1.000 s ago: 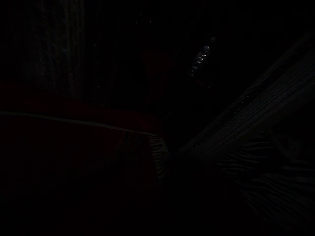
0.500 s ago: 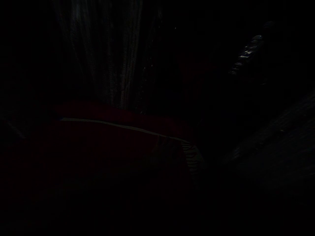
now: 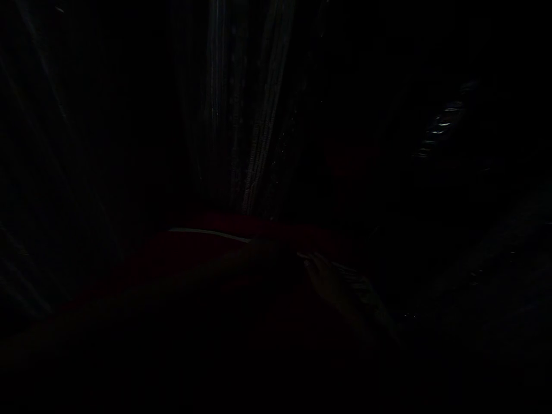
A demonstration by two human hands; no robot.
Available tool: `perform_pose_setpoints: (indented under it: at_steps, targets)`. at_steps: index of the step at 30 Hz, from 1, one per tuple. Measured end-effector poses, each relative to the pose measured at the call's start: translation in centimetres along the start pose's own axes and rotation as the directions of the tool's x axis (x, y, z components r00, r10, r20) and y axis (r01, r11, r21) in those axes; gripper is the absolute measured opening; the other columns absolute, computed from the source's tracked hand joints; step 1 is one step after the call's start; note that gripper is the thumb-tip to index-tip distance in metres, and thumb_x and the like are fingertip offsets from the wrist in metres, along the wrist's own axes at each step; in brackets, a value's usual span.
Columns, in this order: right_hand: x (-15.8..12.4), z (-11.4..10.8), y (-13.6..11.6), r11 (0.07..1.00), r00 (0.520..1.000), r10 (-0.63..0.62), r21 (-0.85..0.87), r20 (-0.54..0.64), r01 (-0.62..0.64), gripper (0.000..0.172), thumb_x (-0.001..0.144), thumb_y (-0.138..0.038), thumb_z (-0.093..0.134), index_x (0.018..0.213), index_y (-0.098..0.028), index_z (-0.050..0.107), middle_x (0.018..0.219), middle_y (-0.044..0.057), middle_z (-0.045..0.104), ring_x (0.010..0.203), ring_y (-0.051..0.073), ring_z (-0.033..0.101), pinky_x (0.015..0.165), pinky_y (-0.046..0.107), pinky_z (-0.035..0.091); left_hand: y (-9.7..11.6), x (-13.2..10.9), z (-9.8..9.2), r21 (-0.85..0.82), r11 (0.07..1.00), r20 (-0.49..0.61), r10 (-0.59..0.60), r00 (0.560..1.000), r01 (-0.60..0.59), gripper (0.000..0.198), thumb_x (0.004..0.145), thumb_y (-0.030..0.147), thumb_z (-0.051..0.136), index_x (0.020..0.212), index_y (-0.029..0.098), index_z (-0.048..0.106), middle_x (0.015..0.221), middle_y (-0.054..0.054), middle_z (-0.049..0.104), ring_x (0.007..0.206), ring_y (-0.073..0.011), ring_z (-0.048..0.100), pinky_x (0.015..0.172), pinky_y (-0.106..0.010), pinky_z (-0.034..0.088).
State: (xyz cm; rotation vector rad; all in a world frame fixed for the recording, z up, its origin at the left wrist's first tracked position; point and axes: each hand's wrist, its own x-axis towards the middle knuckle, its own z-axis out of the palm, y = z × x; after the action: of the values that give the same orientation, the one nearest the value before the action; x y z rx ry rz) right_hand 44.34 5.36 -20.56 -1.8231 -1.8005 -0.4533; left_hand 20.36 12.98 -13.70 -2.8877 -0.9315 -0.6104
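The view is very dark. A deep red surface, perhaps cloth [image 3: 194, 253], spreads across the middle, with a thin pale strip [image 3: 207, 232] along its far edge. My right hand [image 3: 321, 276] lies over the right part of it, fingers stretched out toward the strip's line; nothing shows in them. Beside this hand runs a pale band with dark cross stripes [image 3: 351, 273]. A dim long shape, apparently my left forearm, reaches in from the lower left. My left hand [image 3: 267, 244] seems to be at its end, over the strip, its fingers lost in darkness.
Tall, faintly shiny hanging folds [image 3: 259, 144] rise behind the red surface. More dim streaks [image 3: 52, 98] stand at the left. A row of small bright glints [image 3: 442, 123] shows at the upper right. Everything else is near black.
The view has shifted, so the folds and the strip appear farther right and lower. My right hand has come into sight, and the dim left forearm now covers part of the strip.
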Motion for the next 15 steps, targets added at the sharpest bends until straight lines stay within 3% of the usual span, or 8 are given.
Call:
perform_pose_setpoints:
  at_steps: [5,8,11,15]
  targets:
    - [-0.1,2.9,-0.9,0.998,0.996,0.042,-0.050,0.077,-0.039,0.059,0.106,-0.055,0.033,0.155,-0.025,0.047,0.160,0.004,0.034,0.149,0.032,0.031,0.123,0.065,0.020,-8.8,-8.7,-0.4,0.100,0.976,0.000,-0.194,0.981,0.193,0.054,0.103,0.049,0.047,0.154,0.030,0.046,0.162,-0.010,0.041,0.151,-0.0370,0.035,0.122,-0.066,0.020]
    - [-0.7,3.1,0.6,0.997,0.992,0.018,-0.081,0.125,-0.008,0.059,0.106,-0.054,0.032,0.155,-0.026,0.046,0.161,0.005,0.032,0.152,0.031,0.027,0.124,0.065,0.014,-11.9,-11.9,0.6,0.156,0.962,0.019,-0.228,0.973,0.223,0.056,0.105,0.048,0.039,0.160,0.037,0.034,0.169,-0.006,0.027,0.158,-0.0359,0.019,0.123,-0.068,0.005]
    - [-1.0,2.8,2.2,0.994,0.988,-0.017,-0.108,0.153,0.034,0.055,0.106,-0.050,0.036,0.156,-0.028,0.046,0.162,0.005,0.032,0.153,0.029,0.025,0.126,0.063,0.011,-12.3,-11.7,1.4,0.173,0.957,0.022,-0.238,0.971,0.231,0.058,0.104,0.052,0.040,0.160,0.041,0.030,0.171,-0.004,0.021,0.159,-0.0359,0.014,0.122,-0.069,0.003]
    - [-1.8,1.4,3.8,0.987,0.991,-0.018,-0.156,0.131,0.039,0.053,0.102,-0.049,0.051,0.149,-0.024,0.052,0.158,0.012,0.036,0.151,0.029,0.028,0.127,0.060,0.013,-10.2,-9.2,1.8,0.107,0.961,0.069,-0.262,0.963,0.254,0.062,0.101,0.062,0.041,0.159,0.042,0.034,0.171,-0.005,0.020,0.159,-0.0375,0.013,0.121,-0.072,0.005]
